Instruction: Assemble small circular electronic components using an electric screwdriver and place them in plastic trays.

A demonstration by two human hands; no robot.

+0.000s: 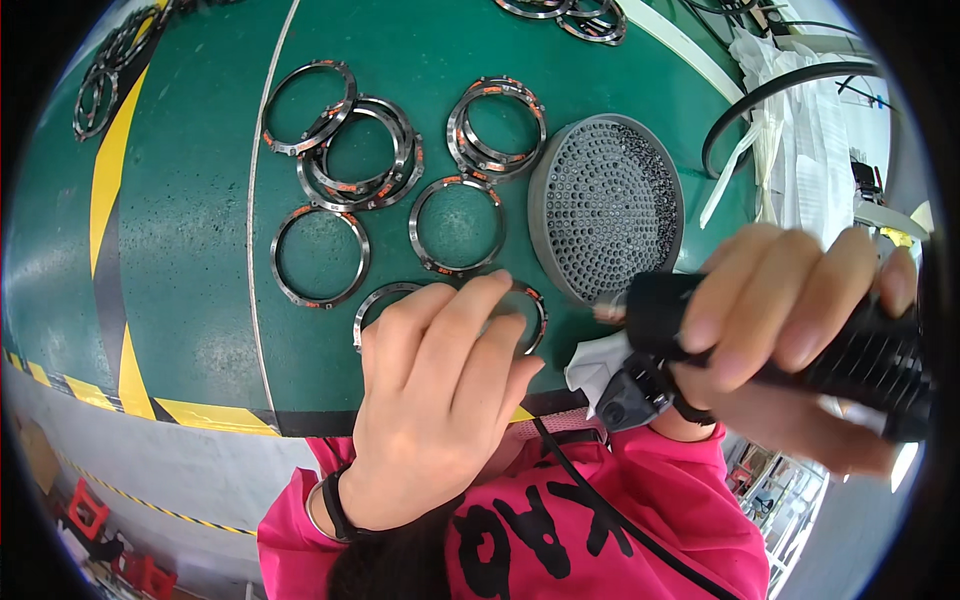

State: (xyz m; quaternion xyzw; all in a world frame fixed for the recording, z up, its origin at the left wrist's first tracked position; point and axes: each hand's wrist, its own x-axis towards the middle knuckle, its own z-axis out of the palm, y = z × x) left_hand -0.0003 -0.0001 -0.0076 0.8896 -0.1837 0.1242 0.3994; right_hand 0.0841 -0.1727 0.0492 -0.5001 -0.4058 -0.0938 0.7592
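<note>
While the left hand (430, 400) presses flat, fingers spread, on a metal ring (450, 312) near the green tabletop's (200, 250) front edge, the right hand (790, 320) grips a black power tool (850, 355), apparently mid-fastening, so its tip must next meet that ring squarely.

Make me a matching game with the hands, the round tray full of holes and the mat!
Things:
1. left hand
2. right hand
3. round tray
4. mat

Descriptions:
A. green, with yellow and black stripes
B. grey, full of small holes
C. grips a black power tool
D. rests on a metal ring

Pairs: 1-D, 2-C, 3-B, 4-A
</note>
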